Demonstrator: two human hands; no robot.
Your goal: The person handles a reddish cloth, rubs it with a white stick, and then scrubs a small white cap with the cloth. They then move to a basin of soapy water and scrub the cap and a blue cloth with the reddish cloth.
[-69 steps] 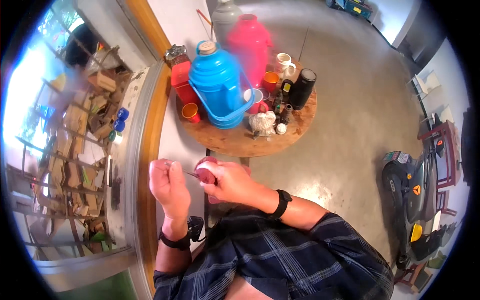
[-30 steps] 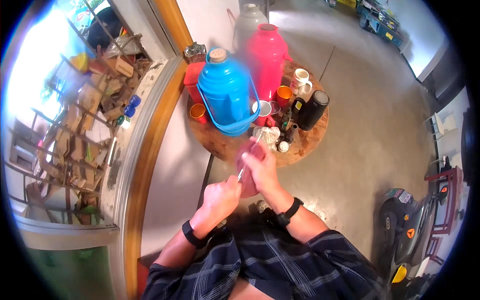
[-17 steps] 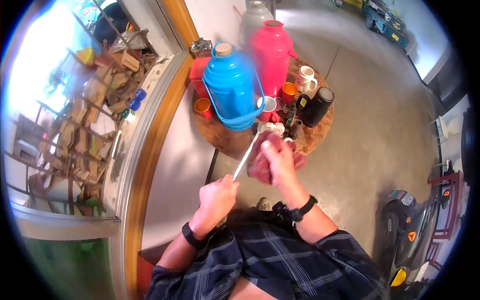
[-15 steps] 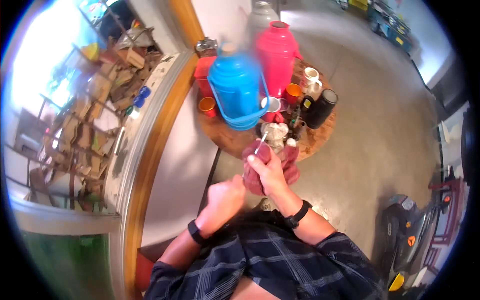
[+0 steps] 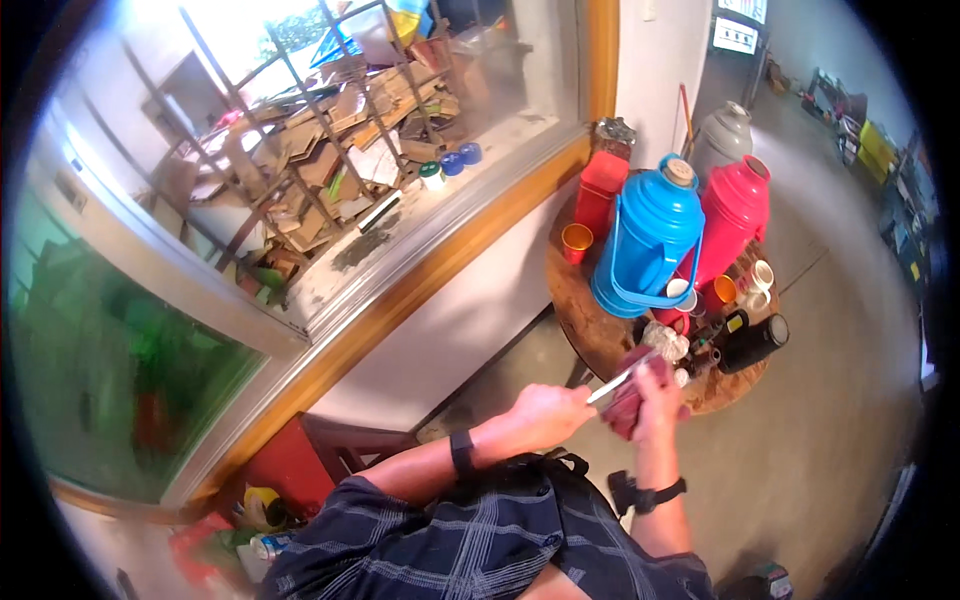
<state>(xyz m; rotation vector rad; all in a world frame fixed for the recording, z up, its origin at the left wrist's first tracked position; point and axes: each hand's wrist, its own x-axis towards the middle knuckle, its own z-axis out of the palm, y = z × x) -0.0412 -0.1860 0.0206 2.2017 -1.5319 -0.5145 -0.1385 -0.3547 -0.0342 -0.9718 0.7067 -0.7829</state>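
My left hand (image 5: 548, 414) is closed round one end of a thin pale stick (image 5: 610, 388), which slants up to the right; its exact kind is unclear. My right hand (image 5: 657, 402) grips a dark red, soft cloth-like bundle (image 5: 622, 408), with the stick running across it under the thumb. Just beyond the bundle, a crumpled whitish lump (image 5: 668, 340) sits at the near side of a round wooden table (image 5: 580, 325). Part of the bundle is hidden behind my right hand.
Blue (image 5: 655, 235), pink (image 5: 735, 215) and grey (image 5: 722, 140) thermos flasks crowd the table. Around them stand an orange cup (image 5: 577, 240), a white mug (image 5: 757, 278) and a black bottle (image 5: 755, 345). To the left runs a barred window with a wooden frame (image 5: 450, 262), with cardboard scraps (image 5: 300, 130) beyond.
My view has turned left, so the table now lies further right. My left hand has moved away from my right, and more of the stick shows between them.
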